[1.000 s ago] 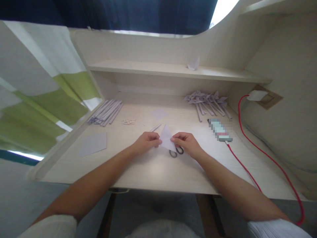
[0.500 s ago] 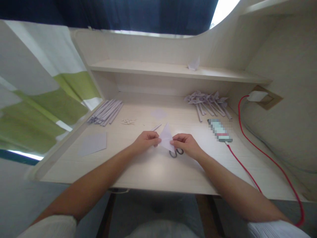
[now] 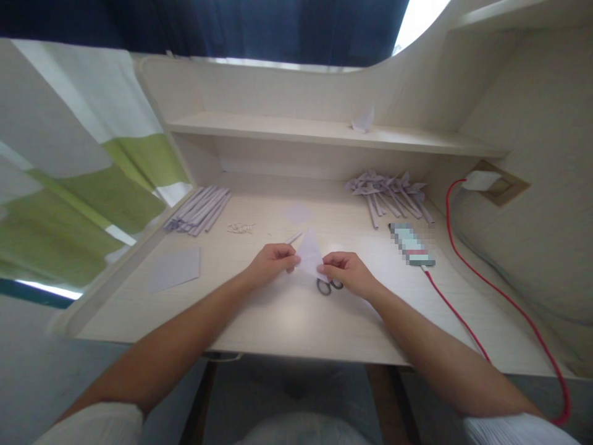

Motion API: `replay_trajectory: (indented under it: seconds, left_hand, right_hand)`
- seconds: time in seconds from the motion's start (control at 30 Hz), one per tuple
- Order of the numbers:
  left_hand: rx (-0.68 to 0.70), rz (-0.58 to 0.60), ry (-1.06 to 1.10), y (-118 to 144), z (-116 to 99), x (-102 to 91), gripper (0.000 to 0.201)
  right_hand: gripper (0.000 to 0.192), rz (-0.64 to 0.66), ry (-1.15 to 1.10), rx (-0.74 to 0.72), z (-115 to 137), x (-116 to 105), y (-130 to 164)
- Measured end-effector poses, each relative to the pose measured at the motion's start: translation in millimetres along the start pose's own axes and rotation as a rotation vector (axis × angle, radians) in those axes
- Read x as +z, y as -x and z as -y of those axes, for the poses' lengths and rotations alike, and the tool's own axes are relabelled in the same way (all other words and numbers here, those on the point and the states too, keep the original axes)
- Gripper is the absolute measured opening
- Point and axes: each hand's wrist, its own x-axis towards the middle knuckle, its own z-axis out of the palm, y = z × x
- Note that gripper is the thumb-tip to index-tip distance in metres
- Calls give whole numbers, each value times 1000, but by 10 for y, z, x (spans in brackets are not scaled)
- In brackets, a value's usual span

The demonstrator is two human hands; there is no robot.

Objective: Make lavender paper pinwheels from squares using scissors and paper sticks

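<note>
No brand, label or writing can be read anywhere; the slim phone [image 3: 411, 243] lying right of centre on the pale wooden surface [image 3: 287, 315] is blurred out.

Near the middle of the surface, the left hand [image 3: 272, 262] and the right hand [image 3: 345, 272] each pinch one lower corner of a pale lilac triangular folded paper [image 3: 309, 252], which stands with its point toward the far side. The left hand grips between thumb and fingers on the paper's left edge, the right hand the same on its right edge.

Just under the paper and the right hand lie small dark-handled scissors [image 3: 327, 285], partly hidden by both. A thin rolled paper stick [image 3: 293, 238] lies just beyond the left hand.

Far left rests a bundle of long lilac paper sticks [image 3: 199, 209], with a small cluster of pale bits [image 3: 240, 228] beside it. A flat lilac paper sheet [image 3: 175, 268] lies near left, and a smaller lilac square [image 3: 298, 212] lies far centre. Far right sits a heap of folded lilac paper pinwheels on sticks [image 3: 391, 191]. A red cable [image 3: 467, 321] runs from the phone to a white charger [image 3: 480, 179] in the right wall. One folded paper piece [image 3: 362, 118] sits on the shelf [image 3: 278, 128] above.
</note>
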Motion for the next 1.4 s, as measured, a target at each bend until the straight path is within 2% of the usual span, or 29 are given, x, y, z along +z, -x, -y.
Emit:
replay_trajectory:
  seconds: [0.27,0.5,0.7,1.4]
  left_hand:
    - [15,-41,3,13,-77,1,33]
    - [12,-163,-18,-8,-52,-7,33]
    - [13,-220,19,-6,-68,-3,32]
    - [49,-307,63,-28,0,-13,31]
  right_hand:
    - [30,10,9,10,33,13,20]
    - [30,41,-35,16,62,35,29]
    - [30,38,-15,35,64,41,33]
    - [23,39,-42,13,32,35,23]
